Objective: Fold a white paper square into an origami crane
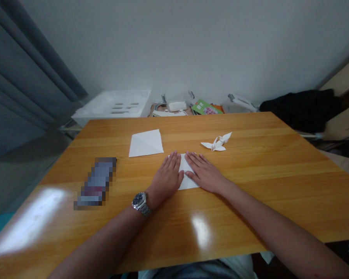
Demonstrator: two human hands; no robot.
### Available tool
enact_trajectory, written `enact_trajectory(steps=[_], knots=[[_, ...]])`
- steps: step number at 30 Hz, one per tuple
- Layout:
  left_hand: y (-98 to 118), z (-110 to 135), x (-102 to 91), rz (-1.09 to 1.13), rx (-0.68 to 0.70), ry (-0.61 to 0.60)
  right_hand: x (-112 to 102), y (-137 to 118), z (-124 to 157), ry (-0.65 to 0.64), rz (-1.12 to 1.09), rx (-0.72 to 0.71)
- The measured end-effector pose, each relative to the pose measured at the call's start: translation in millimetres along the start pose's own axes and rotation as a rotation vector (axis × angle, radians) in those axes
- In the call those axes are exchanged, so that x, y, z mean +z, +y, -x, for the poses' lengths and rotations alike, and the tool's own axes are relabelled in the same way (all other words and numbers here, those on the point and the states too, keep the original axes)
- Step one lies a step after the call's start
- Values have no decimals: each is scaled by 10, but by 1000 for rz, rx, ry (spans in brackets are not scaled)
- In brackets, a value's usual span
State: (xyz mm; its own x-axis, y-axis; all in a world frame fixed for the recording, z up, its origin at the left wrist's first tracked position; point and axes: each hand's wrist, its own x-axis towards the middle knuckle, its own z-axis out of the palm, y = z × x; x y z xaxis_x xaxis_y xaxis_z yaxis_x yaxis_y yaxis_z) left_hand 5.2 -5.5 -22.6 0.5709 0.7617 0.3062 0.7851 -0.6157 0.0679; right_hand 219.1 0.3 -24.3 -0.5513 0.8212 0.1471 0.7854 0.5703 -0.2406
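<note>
A small white sheet of paper (186, 183) lies flat on the wooden table (267, 162), partly covered by both hands. My left hand (170, 174) rests palm down on its left side, fingers stretched forward, with a metal watch (140, 202) on the wrist. On the right side of the same sheet, my right hand (205, 172) lies flat, fingers extended. The two thumbs are close together over the paper's middle. Beyond the right hand sits a folded white paper crane (217, 143). Another white sheet (146, 143), faintly creased, lies past the left hand.
At left on the table is a blurred-out dark, phone-like object (97, 181). Behind the far edge stand a white plastic tub (112, 102), a green booklet (205, 107) and a white box (177, 106). Black cloth (301, 108) lies at right; a grey curtain (26, 66) hangs left.
</note>
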Motion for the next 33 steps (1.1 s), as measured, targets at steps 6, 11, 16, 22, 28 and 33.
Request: enact_trajectory(steps=[6, 11, 16, 22, 28, 33], knots=[[-27, 15, 38, 15, -13, 4, -4, 103, 44, 6, 3, 33], [-57, 28, 6, 3, -31, -8, 3, 109, 51, -11, 16, 50], [-124, 57, -37, -2, -51, -6, 26, 107, 48, 12, 4, 50], [-237, 99, -51, -18, -52, -3, 15, 103, 51, 5, 8, 49], [-297, 108, -47, 0, -40, -38, 22, 111, 60, 19, 7, 50], [-329, 78, -70, 82, -59, -55, 26, 110, 64, 11, 14, 53]])
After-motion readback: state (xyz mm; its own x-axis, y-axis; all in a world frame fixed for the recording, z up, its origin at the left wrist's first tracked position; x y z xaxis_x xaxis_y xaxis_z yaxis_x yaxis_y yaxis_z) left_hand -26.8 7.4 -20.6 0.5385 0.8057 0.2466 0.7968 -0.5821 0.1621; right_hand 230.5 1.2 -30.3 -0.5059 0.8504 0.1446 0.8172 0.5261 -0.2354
